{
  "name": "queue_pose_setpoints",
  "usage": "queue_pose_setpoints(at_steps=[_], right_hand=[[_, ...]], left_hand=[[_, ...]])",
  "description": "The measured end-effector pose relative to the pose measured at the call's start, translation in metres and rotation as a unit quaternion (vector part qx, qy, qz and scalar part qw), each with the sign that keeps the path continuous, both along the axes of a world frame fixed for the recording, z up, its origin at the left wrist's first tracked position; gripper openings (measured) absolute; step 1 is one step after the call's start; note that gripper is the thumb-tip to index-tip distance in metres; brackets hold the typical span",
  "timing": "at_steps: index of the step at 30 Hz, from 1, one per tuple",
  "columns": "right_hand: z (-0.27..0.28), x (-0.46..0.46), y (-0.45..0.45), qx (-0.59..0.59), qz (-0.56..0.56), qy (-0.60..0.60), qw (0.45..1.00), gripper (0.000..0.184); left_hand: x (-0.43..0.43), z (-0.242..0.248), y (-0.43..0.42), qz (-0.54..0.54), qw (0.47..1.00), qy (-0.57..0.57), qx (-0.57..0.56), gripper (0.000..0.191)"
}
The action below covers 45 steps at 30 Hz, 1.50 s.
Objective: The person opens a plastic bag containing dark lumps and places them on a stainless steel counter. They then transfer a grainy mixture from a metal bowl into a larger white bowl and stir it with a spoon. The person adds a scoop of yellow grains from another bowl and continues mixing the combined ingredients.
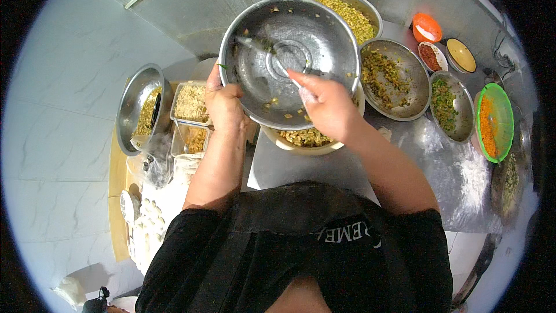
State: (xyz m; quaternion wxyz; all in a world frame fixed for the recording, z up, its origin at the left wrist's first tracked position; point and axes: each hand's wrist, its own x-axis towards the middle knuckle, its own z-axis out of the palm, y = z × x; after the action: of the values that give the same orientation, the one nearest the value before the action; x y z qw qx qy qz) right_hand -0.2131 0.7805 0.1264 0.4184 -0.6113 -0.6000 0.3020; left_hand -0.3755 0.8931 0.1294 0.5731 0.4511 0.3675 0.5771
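My left hand (226, 102) grips the left rim of a large stainless steel bowl (256, 82), held tilted so that I look into it. Only scraps of chopped food cling to its inside. In my right hand (328, 104) is the pale handle of a utensil (283, 68), its motion-blurred far end reaching into the bowl; I cannot tell whether it is a spoon or a scraper. Partly hidden beneath the steel bowl is a cream-coloured basin (289, 145), which holds a chopped brown filling (306, 138).
Behind stands a steel bowl of chopped yellow-green filling (347, 15). To the right are a steel bowl with chopped vegetables (419, 100), an orange bowl (428, 21) and a green basket (506, 117) with orange shreds. On the left are plastic tubs (191, 102) and a tilted steel bowl (130, 108).
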Motion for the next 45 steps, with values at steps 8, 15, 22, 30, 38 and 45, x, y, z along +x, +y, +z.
queue_pose_setpoints(at_steps=[8,15,22,30,38,45], right_hand=[[0.015,0.007,-0.008,0.063,-0.023,-0.137,0.988,0.043],[0.007,0.007,-0.011,0.021,0.089,-0.222,0.971,0.043],[-0.001,0.011,-0.011,0.013,0.004,-0.163,0.987,0.044],[-0.015,0.016,-0.016,0.072,-0.052,-0.157,0.984,0.041],[0.017,0.030,-0.013,0.170,-0.066,-0.319,0.930,0.038],[-0.014,0.045,-0.013,-0.105,-0.025,-0.302,0.947,0.030]], left_hand=[[-0.003,0.003,-0.002,-0.001,1.000,-0.013,0.028,0.062],[-0.006,0.004,0.002,-0.003,0.998,0.009,0.066,0.061],[0.002,-0.009,-0.006,-0.030,0.995,0.015,0.093,0.062],[0.002,-0.003,-0.016,-0.034,0.996,0.023,0.079,0.062],[-0.004,-0.001,-0.005,-0.034,0.983,0.150,0.101,0.061],[-0.015,0.003,-0.002,-0.021,0.981,0.121,0.147,0.060]])
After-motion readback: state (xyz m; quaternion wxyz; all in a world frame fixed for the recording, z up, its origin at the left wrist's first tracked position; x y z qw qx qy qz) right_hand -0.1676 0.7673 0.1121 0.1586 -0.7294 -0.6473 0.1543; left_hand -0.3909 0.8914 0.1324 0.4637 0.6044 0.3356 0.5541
